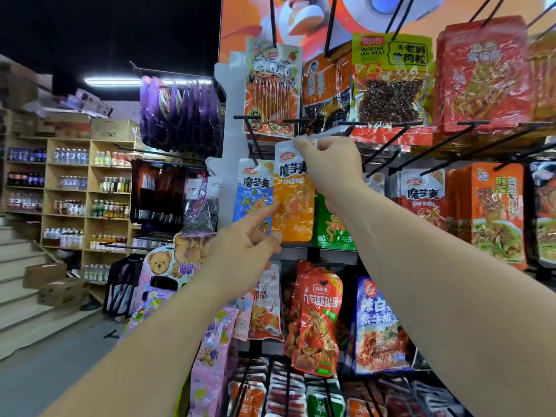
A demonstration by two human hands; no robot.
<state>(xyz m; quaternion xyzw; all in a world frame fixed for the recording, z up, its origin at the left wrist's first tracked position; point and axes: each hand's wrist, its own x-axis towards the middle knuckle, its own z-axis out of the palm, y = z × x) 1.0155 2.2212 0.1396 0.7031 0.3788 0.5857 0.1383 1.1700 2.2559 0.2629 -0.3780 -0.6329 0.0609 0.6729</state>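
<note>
Here right hand [328, 164] pinches orange packet [293, 206] at top edge, left hand [243, 260] touching side.

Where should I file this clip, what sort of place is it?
Most likely a small snack or grocery shop: snack packets hang on display hooks, the right hand pinches an orange packet at its top, and bottled drinks fill wooden shelves at left.

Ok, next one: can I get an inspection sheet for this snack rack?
Surface: rack, packets hanging from hooks.
Job's things: orange packet, lifted in front of the rack.
Clutter: blue packet left of it, green packet lower right.
Hands: right hand pinches the orange packet's top; left hand index finger touches its left edge.
Cables: nothing seen.
Surroundings: drink shelves and stairs at left.
</note>
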